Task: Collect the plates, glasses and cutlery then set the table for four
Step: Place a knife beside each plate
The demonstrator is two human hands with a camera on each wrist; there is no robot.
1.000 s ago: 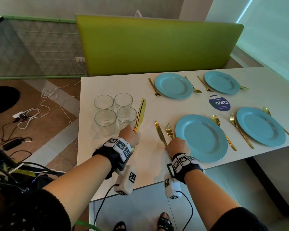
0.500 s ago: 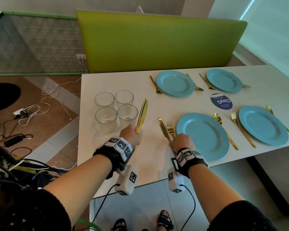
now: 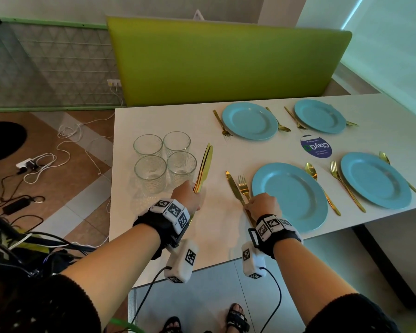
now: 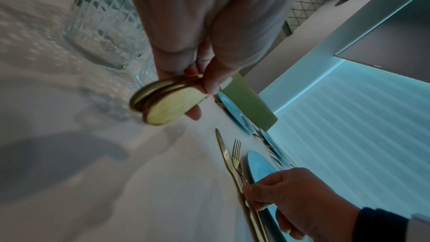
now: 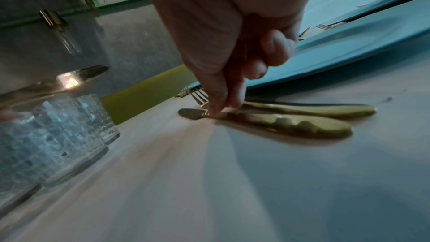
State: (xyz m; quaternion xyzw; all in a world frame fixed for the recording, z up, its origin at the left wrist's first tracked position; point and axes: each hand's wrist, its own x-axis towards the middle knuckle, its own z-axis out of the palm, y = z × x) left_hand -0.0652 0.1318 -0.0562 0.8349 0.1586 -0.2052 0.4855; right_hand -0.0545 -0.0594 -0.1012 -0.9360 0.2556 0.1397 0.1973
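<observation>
My left hand (image 3: 186, 195) grips a bundle of gold knives (image 3: 203, 168) by the handles, blades pointing away, just right of the glasses (image 3: 163, 159). Their handle ends (image 4: 163, 104) stick out below my fingers. My right hand (image 3: 262, 205) pinches the neck of a gold knife (image 5: 279, 122) with its fingertips. This knife (image 3: 233, 186) lies flat on the table beside a fork (image 3: 243, 187), left of the near blue plate (image 3: 289, 197). Three more blue plates (image 3: 375, 180) (image 3: 249, 121) (image 3: 320, 116) lie on the table, each with a fork and a spoon.
The white table (image 3: 154, 121) ends close in front of me. A green bench back (image 3: 226, 61) stands behind it. A round blue sticker (image 3: 316, 146) lies between the plates. Cables and a power strip (image 3: 29, 164) are on the floor to the left.
My right hand has stayed on the table knife, which now lies slightly closer to the fork. My left hand has held the knife bundle still.
</observation>
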